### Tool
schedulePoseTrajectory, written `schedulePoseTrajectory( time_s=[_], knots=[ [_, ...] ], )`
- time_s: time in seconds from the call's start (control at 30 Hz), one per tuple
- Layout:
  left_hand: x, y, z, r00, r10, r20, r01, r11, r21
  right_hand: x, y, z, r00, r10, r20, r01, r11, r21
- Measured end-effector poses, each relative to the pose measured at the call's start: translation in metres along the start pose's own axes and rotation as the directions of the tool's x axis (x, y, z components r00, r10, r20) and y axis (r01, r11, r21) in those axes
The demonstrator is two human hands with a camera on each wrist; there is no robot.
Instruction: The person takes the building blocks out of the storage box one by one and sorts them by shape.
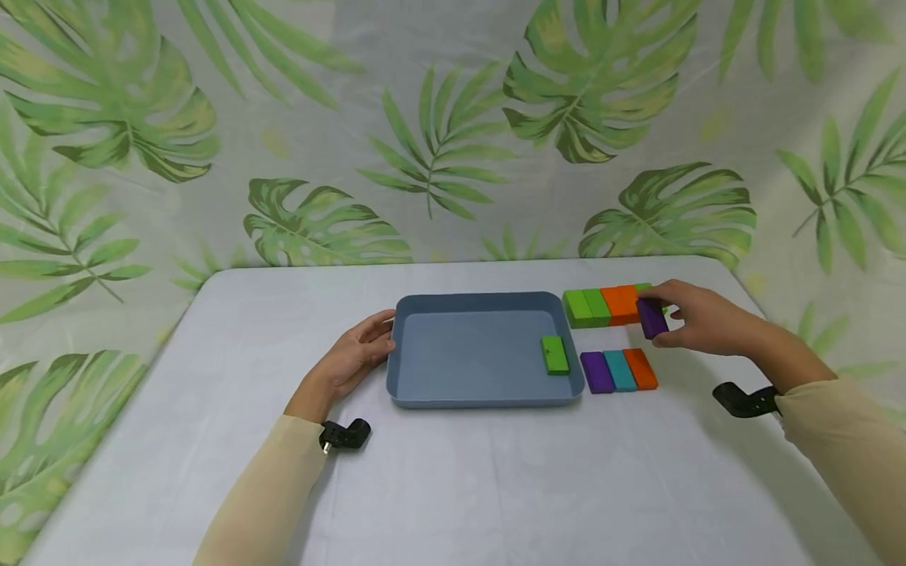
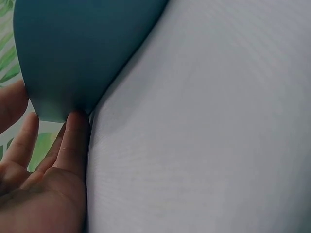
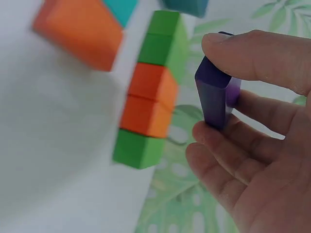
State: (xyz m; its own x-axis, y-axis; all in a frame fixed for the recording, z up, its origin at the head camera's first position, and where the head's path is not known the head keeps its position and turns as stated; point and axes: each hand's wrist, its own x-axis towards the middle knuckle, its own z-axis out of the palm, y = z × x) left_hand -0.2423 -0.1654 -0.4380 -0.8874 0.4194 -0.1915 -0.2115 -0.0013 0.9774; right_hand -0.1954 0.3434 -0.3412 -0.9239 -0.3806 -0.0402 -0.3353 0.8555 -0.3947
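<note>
My right hand (image 1: 711,318) pinches a purple rectangular block (image 1: 652,317) between thumb and fingers, raised at the right end of the back row of blocks. In the right wrist view the purple block (image 3: 214,92) stands tilted between thumb and fingertips. My left hand (image 1: 354,355) touches the outer left wall of the blue-grey tray (image 1: 467,404) with its fingers fairly straight. The left wrist view shows those fingertips against the tray wall (image 2: 73,58). One green block (image 1: 555,355) lies inside the tray near its right wall.
Right of the tray, the back row has green blocks (image 1: 587,309), orange blocks (image 1: 619,305) and another green block (image 3: 140,148). Nearer lie a purple block (image 1: 598,373), a teal block (image 1: 620,370) and an orange block (image 1: 640,369). A white cloth covers the table (image 1: 481,487).
</note>
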Motion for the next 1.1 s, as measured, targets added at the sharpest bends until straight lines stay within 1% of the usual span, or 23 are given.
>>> schedulePoseTrajectory(
  time_s=[0.1, 0.27, 0.37, 0.73, 0.87, 0.97, 1.1],
  knots=[
    [0.0, -0.001, -0.001, 1.0, 0.001, 0.007, -0.001, 1.0, 0.003, -0.008, 0.005, 0.008, 0.999, 0.022, 0.025, -0.022, 1.0, 0.015],
    [-0.001, 0.002, -0.001, 1.0, 0.001, 0.013, 0.0, 1.0, -0.01, -0.016, 0.011, 0.024, 0.998, 0.025, 0.05, -0.027, 0.999, 0.041],
    [-0.001, 0.003, 0.0, 1.0, 0.003, 0.017, -0.002, 1.0, -0.011, -0.02, 0.015, 0.03, 0.998, 0.025, 0.057, -0.027, 0.999, 0.034],
    [-0.001, 0.002, 0.0, 1.0, 0.004, 0.018, -0.003, 1.0, -0.014, -0.029, 0.038, 0.043, 0.999, 0.041, 0.031, -0.039, 0.996, -0.078],
    [-0.001, 0.003, 0.0, 1.0, 0.008, 0.018, -0.008, 1.0, -0.014, -0.03, 0.038, 0.047, 0.999, 0.036, 0.027, -0.034, 0.997, -0.075],
    [-0.002, 0.003, 0.0, 1.0, 0.002, 0.01, -0.002, 1.0, -0.017, -0.029, 0.036, 0.048, 0.998, 0.041, 0.041, -0.039, 0.997, -0.068],
    [-0.003, 0.003, 0.0, 1.0, 0.002, 0.016, -0.002, 1.0, -0.018, -0.029, 0.035, 0.049, 0.997, 0.05, 0.052, -0.047, 0.997, -0.061]
  ],
)
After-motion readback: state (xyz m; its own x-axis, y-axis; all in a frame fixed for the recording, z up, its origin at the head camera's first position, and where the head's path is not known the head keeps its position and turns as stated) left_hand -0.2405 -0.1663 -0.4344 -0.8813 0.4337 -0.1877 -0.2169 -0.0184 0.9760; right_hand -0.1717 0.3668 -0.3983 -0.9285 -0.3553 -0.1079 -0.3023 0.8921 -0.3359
